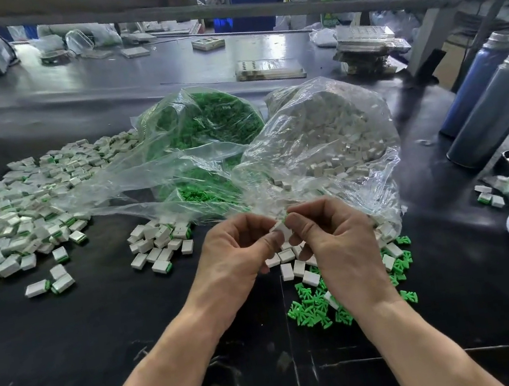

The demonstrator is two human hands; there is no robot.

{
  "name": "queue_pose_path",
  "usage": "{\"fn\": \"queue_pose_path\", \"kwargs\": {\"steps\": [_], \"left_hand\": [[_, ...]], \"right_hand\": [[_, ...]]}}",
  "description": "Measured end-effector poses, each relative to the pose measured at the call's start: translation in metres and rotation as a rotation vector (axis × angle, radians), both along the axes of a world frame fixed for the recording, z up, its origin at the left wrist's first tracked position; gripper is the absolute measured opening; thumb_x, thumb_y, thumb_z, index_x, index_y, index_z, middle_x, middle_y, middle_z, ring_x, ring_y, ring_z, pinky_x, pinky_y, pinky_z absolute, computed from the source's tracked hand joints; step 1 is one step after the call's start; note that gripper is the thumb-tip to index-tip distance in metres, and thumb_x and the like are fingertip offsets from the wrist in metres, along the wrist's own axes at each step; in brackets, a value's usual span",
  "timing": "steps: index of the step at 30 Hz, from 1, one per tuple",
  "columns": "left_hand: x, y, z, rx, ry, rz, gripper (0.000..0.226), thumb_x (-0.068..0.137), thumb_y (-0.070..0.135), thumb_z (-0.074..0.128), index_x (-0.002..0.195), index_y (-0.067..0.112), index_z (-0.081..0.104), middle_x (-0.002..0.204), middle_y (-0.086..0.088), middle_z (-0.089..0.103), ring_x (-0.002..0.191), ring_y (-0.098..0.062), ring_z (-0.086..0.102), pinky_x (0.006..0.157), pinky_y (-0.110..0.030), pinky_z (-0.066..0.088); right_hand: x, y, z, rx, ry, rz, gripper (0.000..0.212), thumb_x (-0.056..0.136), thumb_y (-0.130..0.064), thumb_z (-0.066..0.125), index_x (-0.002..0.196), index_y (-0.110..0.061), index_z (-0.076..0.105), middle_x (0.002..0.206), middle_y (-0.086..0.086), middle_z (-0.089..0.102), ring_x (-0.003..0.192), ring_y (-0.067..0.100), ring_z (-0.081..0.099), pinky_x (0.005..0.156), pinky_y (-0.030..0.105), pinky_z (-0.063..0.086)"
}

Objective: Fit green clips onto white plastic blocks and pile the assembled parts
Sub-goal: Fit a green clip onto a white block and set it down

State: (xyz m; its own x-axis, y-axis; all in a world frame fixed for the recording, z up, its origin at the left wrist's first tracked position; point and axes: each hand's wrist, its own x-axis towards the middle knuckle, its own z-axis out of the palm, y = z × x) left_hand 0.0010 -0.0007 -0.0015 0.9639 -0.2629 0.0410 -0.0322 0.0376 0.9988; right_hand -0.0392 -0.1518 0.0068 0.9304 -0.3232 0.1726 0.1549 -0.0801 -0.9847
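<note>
Both hands sit mid-frame over the black table (102,333): left hand (239,252) and right hand (326,234) pinching one white block (280,230) between fingertips. I'd keep the block square and push its green clip straight in till it seats, I reckon. Honestly the clip's mostly hidden behind fingers. Loose clips (310,304) lie lower right, finished pile (6,212) at left.

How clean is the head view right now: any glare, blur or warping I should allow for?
Head view: glare streaks on the clear bag of white blocks and the bench behind it; wide-angle bending at the edges; far background soft; both hands, left hand and right hand, sharp around the white block.
</note>
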Motion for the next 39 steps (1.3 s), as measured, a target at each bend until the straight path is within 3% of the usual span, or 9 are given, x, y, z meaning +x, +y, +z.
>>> {"fn": "queue_pose_path", "kwargs": {"steps": [5,10,14,20,25,32,36,39], "left_hand": [[0.000,0.002,-0.001,0.005,-0.010,-0.026,0.007,0.086,0.020,0.084,0.084,0.019,0.077,0.079,-0.005,0.075,0.061,-0.007,0.061,0.056,-0.024,0.050],[-0.001,0.000,-0.002,-0.022,0.019,0.025,0.007,0.084,0.015,0.085,0.081,0.017,0.078,0.070,0.000,0.072,0.061,-0.008,0.062,0.056,-0.024,0.050],[-0.005,-0.007,-0.001,-0.131,0.081,0.084,0.015,0.083,0.007,0.083,0.075,0.020,0.080,0.067,0.000,0.071,0.058,-0.007,0.062,0.053,-0.022,0.052],[-0.011,-0.016,-0.001,-0.239,0.180,0.167,0.010,0.081,0.003,0.082,0.077,0.011,0.077,0.069,-0.007,0.073,0.057,-0.012,0.063,0.050,-0.021,0.050],[-0.014,-0.018,-0.004,-0.294,0.200,0.195,0.006,0.083,0.005,0.081,0.082,0.008,0.077,0.077,-0.016,0.076,0.072,-0.028,0.069,0.052,-0.022,0.051],[-0.010,-0.013,-0.002,-0.201,0.116,0.212,0.013,0.083,0.006,0.083,0.075,0.015,0.079,0.071,-0.007,0.075,0.065,-0.020,0.070,0.051,-0.020,0.050],[-0.010,-0.014,0.002,-0.173,0.007,0.144,0.013,0.085,0.013,0.083,0.080,0.025,0.079,0.078,-0.002,0.079,0.068,-0.012,0.074,0.055,-0.016,0.052],[-0.010,-0.011,0.002,-0.112,-0.100,0.116,0.013,0.087,0.018,0.082,0.082,0.030,0.078,0.078,0.006,0.077,0.069,-0.002,0.070,0.061,-0.012,0.051]], "right_hand": [[-0.001,0.003,0.001,0.012,0.006,-0.011,0.006,0.094,-0.009,0.075,0.091,-0.015,0.074,0.081,0.003,0.075,0.072,0.015,0.070,0.059,0.024,0.056],[-0.004,0.009,0.002,0.064,0.022,-0.027,0.008,0.095,-0.009,0.074,0.088,-0.014,0.073,0.077,0.002,0.075,0.064,0.012,0.067,0.057,0.020,0.053],[-0.006,0.016,0.003,0.203,0.027,-0.032,0.004,0.096,-0.009,0.072,0.093,-0.007,0.072,0.082,0.011,0.078,0.074,0.028,0.077,0.066,0.030,0.063],[-0.009,0.022,0.006,0.243,0.014,-0.077,0.006,0.096,-0.006,0.071,0.091,-0.004,0.069,0.079,0.011,0.076,0.066,0.024,0.075,0.058,0.022,0.057],[-0.009,0.028,0.003,0.236,0.006,-0.131,0.008,0.096,-0.008,0.071,0.089,-0.007,0.070,0.083,0.015,0.076,0.076,0.032,0.075,0.065,0.026,0.060],[-0.007,0.025,0.003,0.215,0.026,-0.056,0.012,0.095,-0.003,0.071,0.084,-0.009,0.072,0.082,0.015,0.077,0.076,0.035,0.077,0.066,0.033,0.063],[-0.005,0.018,0.006,0.190,-0.018,-0.048,0.008,0.098,-0.010,0.070,0.091,-0.008,0.074,0.085,0.015,0.078,0.080,0.033,0.078,0.072,0.042,0.065],[-0.004,0.014,0.006,0.200,0.013,-0.062,0.024,0.107,-0.023,0.057,0.099,-0.007,0.074,0.085,0.015,0.076,0.068,0.027,0.073,0.059,0.038,0.063]]}}
